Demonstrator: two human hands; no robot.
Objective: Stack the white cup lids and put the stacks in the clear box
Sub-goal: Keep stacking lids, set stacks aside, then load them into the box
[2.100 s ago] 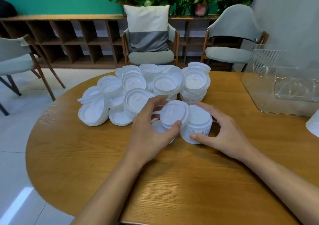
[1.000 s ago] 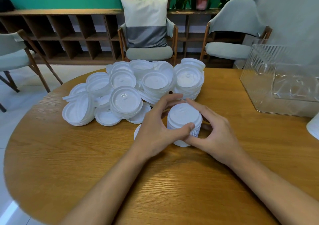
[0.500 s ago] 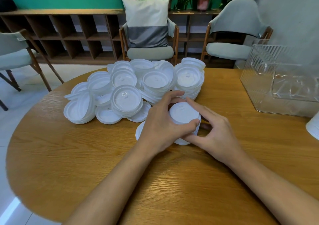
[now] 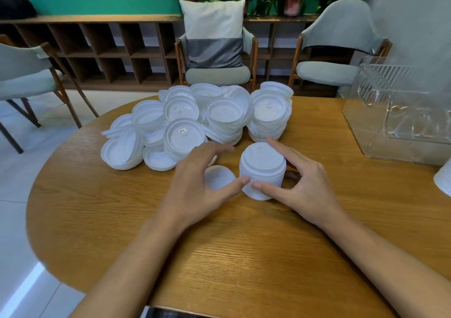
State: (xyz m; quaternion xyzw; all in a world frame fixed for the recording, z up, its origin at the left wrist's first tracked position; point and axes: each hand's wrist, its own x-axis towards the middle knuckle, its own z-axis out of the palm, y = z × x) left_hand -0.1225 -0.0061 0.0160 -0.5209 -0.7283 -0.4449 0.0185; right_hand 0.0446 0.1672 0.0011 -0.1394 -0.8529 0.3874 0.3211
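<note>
White cup lids [image 4: 262, 171], nested into one short upright column on the table [image 4: 244, 256], near its front middle, base flat on the wood. Right fingers [image 4: 275, 145] spread in a wide C round them: forefinger laid against the far top rim, thumb pressed low on the near side, the other fingers hidden behind. Right hand [image 4: 307, 185] so placed, by the look of it, to steady and square the nested lids rather than to lift them yet. Left fingers [image 4: 219, 148] parted and fairly straight, blurred, stretched toward the heap with nothing gripped; only the thumb tip touching the column, low on its left side. Left hand [image 4: 195, 190] arched over a single lid [image 4: 219, 177] lying flat just beside the column, probably the next one to go on top. Beyond the hands, the loose heap [image 4: 195, 122] of lids, some flat, some tilted, some already in low piles, kept close for easy reach. Farther right and well apart, the clear box [image 4: 400, 112], apparently with no lids in it. At the right edge, part of something white [image 4: 444, 181], too cropped to name. Most of the task therefore judged yet to do.
</note>
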